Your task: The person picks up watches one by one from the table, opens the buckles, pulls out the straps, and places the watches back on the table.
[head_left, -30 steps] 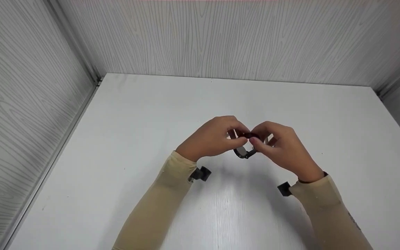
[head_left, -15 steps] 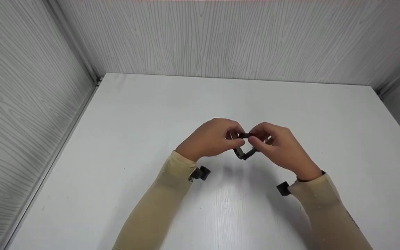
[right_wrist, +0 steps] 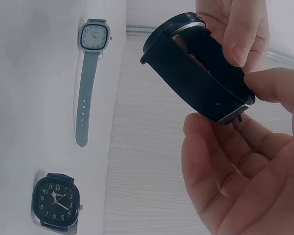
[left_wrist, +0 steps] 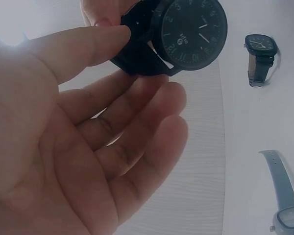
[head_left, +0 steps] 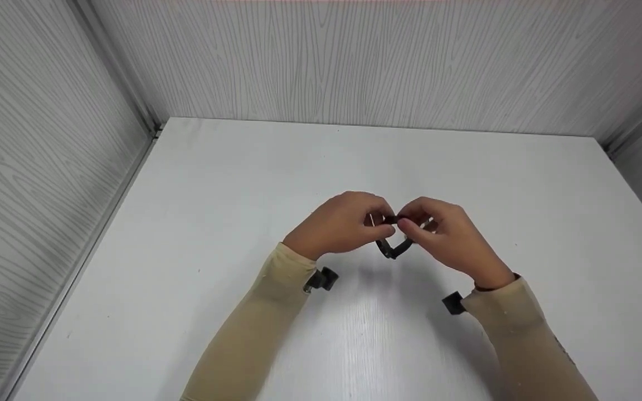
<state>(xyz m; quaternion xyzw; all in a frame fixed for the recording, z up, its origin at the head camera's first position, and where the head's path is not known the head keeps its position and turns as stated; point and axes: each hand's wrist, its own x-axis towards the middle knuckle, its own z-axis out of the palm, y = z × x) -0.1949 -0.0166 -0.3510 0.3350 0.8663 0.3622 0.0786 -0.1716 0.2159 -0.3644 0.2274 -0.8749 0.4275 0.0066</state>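
Observation:
Both hands hold a black wristwatch [head_left: 390, 252] up in front, its strap looped round into a ring. My left hand [head_left: 343, 223] pinches one part of the strap between thumb and fingers. On the other side, my right hand [head_left: 457, 236] grips the strap near its end with thumb and fingertips. The left wrist view shows the round black dial [left_wrist: 195, 36] with pale numerals, facing that camera. A metal buckle [right_wrist: 235, 113] shows at the strap's lower end in the right wrist view, close to the right fingertips. Part of the strap is hidden behind fingers.
Both wrist views show two more watches: a square black one [right_wrist: 56, 201] and a pale one with a grey-blue strap [right_wrist: 87, 90]. The white table [head_left: 254, 167] is bounded by wood-grain panels [head_left: 321, 61] at the back and sides.
The hands have sunk slightly with the watch and the right hand has shifted a little left. The watch loop has turned, and its lower edge looks more pointed now.

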